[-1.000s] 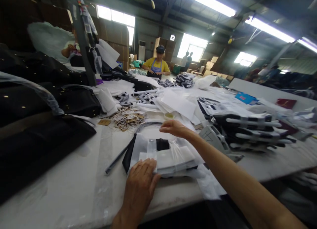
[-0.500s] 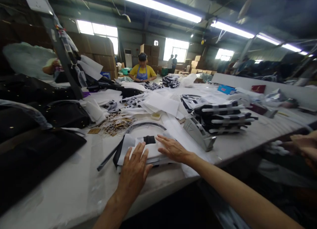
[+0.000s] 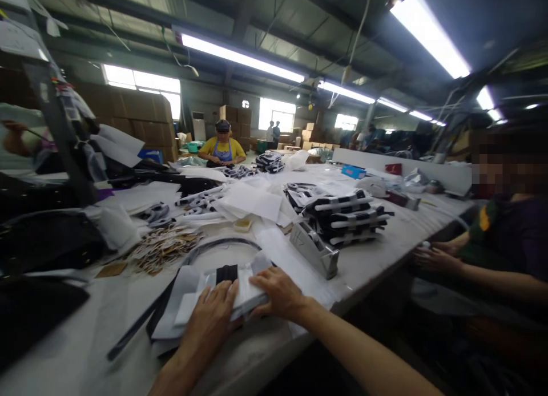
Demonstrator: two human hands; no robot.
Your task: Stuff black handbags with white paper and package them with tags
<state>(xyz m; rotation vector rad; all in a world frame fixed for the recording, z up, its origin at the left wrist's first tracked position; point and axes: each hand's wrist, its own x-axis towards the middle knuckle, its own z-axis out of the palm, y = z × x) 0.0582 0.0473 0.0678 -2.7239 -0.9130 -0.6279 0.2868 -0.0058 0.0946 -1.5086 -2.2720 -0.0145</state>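
Observation:
A flat black bag point(image 3: 226, 274) with white paper folded over it lies at the table's near edge. A dark curved handle point(image 3: 225, 242) arches from its far side, and a dark strap point(image 3: 137, 326) sticks out to the left. My left hand point(image 3: 210, 311) grips the near side of the papered bag, fingers on top, thumb mostly hidden. At the right end, my right hand point(image 3: 278, 293) is closed round the edge, thumb low and fingers above. Just right of it stands a grey tape dispenser point(image 3: 314, 250).
Stacked black-and-white bundles point(image 3: 346, 216) sit behind the dispenser. Stringed tags point(image 3: 165, 247) are heaped at left, near black bags point(image 3: 47, 236). Loose white sheets point(image 3: 252, 199) cover the middle. A co-worker point(image 3: 505, 236) is close on the right; another point(image 3: 222, 145) works across the table.
The view has swung right, bringing more of the right-hand co-worker into sight. My hands have gone from lying spread on the white paper to gripping the near and right edges.

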